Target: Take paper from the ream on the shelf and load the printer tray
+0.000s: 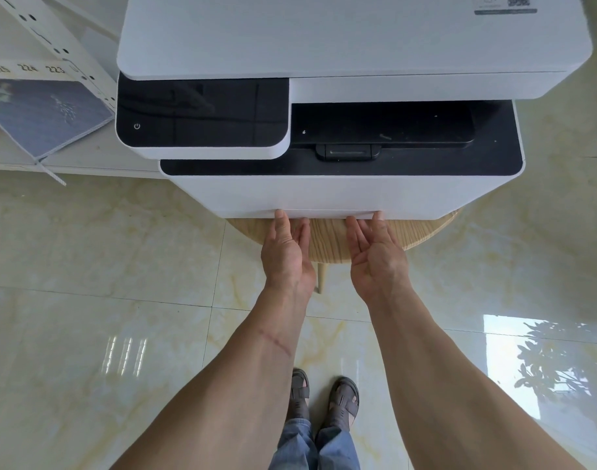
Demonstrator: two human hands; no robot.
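A white printer (324,195) with a black control panel and black output slot stands on a round wooden table (327,242). The tray front (327,214) runs as a thin white strip along the printer's bottom edge, and it looks pushed in. My left hand (287,252) and my right hand (375,256) reach up side by side, fingers apart, fingertips touching that lower front edge. Neither hand holds paper. No ream is in view.
At the left, a white shelf (87,161) holds a blue-grey notebook (43,117) and a white numbered board. Glossy beige floor tiles (104,300) lie below. My sandalled feet (324,398) stand in front of the table.
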